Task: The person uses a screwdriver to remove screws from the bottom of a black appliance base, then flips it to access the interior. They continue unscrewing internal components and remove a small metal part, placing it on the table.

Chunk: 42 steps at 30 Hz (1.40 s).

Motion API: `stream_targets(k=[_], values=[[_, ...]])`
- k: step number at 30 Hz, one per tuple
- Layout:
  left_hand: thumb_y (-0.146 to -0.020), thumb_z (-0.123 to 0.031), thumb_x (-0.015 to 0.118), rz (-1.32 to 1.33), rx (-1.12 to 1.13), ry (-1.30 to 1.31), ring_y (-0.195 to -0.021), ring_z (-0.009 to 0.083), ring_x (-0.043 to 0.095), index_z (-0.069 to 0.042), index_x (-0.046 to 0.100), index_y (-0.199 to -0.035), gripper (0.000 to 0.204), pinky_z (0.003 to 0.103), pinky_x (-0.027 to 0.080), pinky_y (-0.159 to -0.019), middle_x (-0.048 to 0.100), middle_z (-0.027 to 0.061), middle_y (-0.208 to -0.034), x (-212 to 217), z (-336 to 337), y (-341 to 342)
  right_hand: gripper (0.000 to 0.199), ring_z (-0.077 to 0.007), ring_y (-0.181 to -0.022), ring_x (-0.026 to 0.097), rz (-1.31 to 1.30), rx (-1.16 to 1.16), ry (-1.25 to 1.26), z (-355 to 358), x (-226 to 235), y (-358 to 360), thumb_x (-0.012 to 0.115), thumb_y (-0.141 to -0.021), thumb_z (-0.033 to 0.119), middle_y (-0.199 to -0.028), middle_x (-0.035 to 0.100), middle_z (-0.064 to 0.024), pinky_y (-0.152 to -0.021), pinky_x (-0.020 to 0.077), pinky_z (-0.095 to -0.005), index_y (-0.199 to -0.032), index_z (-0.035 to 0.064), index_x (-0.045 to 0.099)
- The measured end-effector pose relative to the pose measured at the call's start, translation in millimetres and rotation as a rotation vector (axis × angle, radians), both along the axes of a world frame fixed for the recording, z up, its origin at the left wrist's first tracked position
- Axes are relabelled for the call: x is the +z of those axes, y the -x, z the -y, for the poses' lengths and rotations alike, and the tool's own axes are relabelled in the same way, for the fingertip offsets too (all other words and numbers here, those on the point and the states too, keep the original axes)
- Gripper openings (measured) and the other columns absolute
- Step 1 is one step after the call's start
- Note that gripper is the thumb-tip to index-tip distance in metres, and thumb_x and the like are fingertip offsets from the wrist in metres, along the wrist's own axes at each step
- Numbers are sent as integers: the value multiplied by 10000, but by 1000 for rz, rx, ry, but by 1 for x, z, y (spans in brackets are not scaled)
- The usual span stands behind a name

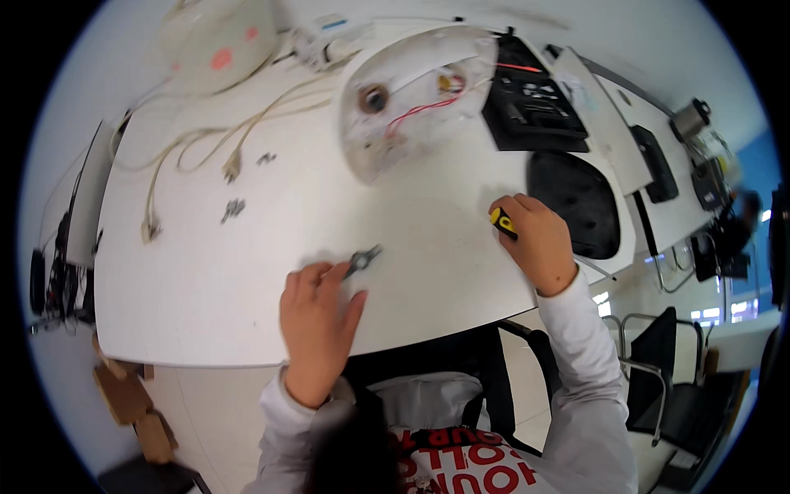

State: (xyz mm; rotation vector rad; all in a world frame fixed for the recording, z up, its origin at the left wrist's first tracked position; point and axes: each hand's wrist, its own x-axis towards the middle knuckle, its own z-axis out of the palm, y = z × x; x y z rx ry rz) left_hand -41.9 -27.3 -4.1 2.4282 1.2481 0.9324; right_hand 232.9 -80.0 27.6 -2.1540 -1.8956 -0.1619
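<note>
Just beyond the left hand, fingertips touching it, a small dark metal part lies on the bench, its long axis running up-right. The right hand, well apart, is closed around a yellow-and-black tool handle.

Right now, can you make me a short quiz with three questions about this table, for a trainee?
1. True or false: the right hand holds a tool with a yellow and black handle.
2. What does the left hand touch? A) a cable B) a small dark metal part C) the tool case
3. Fill in: the open white shell has ___ wires inside.

Key: 1 true; 2 B; 3 red
</note>
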Motion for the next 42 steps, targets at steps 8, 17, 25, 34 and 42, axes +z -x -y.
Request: stream_targets(k=[8,17,25,34,42], values=[[-691,-9,675,86,25,39,-779,234,520,-95,657,-851,182,333,438,-655,579,32,-884,-10,2,-21,359,-250,-772,592,-234,214,153,12,3,56,736,-606,37,-873,542,-41,-636,502,-322,-920,111,577],[-679,-34,697,138,29,75,-891,259,525,-82,591,-998,340,350,431,-719,549,74,-1005,-8,9,-39,307,-266,-754,594,-339,258,102,-4,4,67,712,-646,30,-865,558,-52,-621,484,-334,-907,79,560],[-677,-30,694,81,94,20,-899,262,527,-82,610,-963,303,348,427,-722,561,64,-956,-5,-13,-37,261,-294,-731,593,-381,260,55,-29,0,79,688,-685,44,-824,586,-68,-613,476,-352,-911,75,560],[-681,-39,688,107,23,5,-901,231,533,-94,650,-865,196,358,420,-720,583,25,-879,-14,-13,-41,250,-299,-725,593,-398,234,91,-32,7,70,689,-661,30,-850,581,-62,-609,474,-356,-874,95,577],[-673,-26,683,114,-76,-13,-895,221,540,-98,644,-869,212,354,418,-738,588,10,-875,-15,-9,-47,303,-257,-823,594,-387,317,115,-24,-8,76,697,-657,45,-938,564,-21,-648,495,-349,-922,91,558]])
